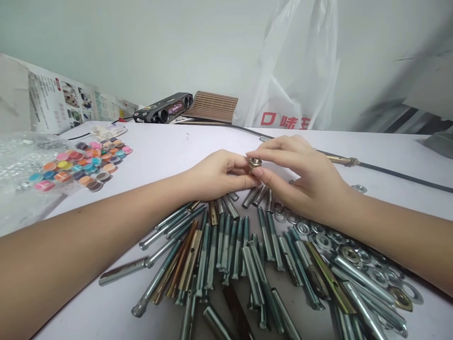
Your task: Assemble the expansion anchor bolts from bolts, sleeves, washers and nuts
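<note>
A brassy hex nut [255, 163] is pinched between my two hands above the middle of the table. My left hand [221, 175] is closed, thumb and forefinger gripping at the nut's lower side; whatever lies under the nut is hidden by the fingers. From the other side, my right hand [299, 172] has its forefinger over the nut's top and its thumb against the near side. Just below the hands lie loose metal sleeves [251, 197]. Closer to me spreads a pile of threaded expansion bolts [208, 255], with slotted brassy sleeves [192, 259] among them.
Washers and nuts [323, 242] are heaped under my right forearm. At left, colourful round caps [92, 163] lie by a clear plastic bag [30, 156]. A black cable [396, 172] crosses behind my right hand. A dark box [164, 108] and a white plastic bag [295, 71] stand at the back.
</note>
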`<state>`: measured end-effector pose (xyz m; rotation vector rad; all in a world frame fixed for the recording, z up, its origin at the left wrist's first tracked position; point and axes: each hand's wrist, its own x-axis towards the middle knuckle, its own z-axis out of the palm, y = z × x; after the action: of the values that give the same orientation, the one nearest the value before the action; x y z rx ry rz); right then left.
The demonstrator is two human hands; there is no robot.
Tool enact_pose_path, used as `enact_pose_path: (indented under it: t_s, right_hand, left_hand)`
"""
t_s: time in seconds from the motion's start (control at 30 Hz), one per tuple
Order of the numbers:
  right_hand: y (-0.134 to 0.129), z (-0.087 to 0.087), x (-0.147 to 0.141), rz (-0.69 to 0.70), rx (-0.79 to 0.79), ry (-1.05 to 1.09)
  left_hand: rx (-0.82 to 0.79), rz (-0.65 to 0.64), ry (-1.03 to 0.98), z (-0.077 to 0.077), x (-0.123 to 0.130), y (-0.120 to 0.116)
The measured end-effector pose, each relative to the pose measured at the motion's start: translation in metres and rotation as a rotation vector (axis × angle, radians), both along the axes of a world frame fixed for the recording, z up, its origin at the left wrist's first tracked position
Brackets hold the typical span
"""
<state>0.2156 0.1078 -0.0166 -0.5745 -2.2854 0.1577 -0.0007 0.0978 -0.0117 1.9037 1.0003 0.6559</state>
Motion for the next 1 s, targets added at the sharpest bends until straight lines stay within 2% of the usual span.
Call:
enact_pose_path:
  t_s: [0.17, 0.27, 0.37, 0.43, 0.53, 0.6, 0.67, 0.83, 1.0]
  right_hand:
    - [0.001, -0.001, 0.001, -0.093, 0.090, -0.018]
    - [0.003, 0.000, 0.004, -0.175, 0.089, -0.004]
    - [0.006, 0.005, 0.005, -0.229, -0.002, -0.037]
    - [0.008, 0.011, 0.006, -0.286, -0.100, -0.058]
    - [0.014, 0.020, 0.007, -0.515, -0.257, -0.046]
    - [0.020, 0.023, 0.008, -0.677, -0.358, -0.059]
    - [0.027, 0.023, 0.010, -0.771, -0.429, -0.072]
    - [0.043, 0.013, 0.015, -0.808, -0.438, -0.128]
    - [0.045, 0.009, 0.014, -0.849, -0.451, -0.298]
  left_hand:
    - [0.095, -0.016, 0.064, 0.003, 0.001, -0.001]
    - [0.183, 0.064, 0.065, 0.002, 0.002, -0.002]
    - [0.228, 0.179, 0.018, 0.000, 0.002, -0.003]
    - [0.201, 0.287, -0.023, -0.002, 0.002, -0.002]
    - [0.092, 0.434, -0.109, -0.004, 0.003, 0.000]
    - [0.025, 0.462, -0.154, -0.004, 0.004, 0.002]
    - [-0.012, 0.462, -0.161, -0.004, 0.006, 0.002]
    - [-0.077, 0.463, -0.243, -0.003, 0.009, 0.002]
    - [-0.118, 0.436, -0.348, -0.008, 0.004, 0.008]
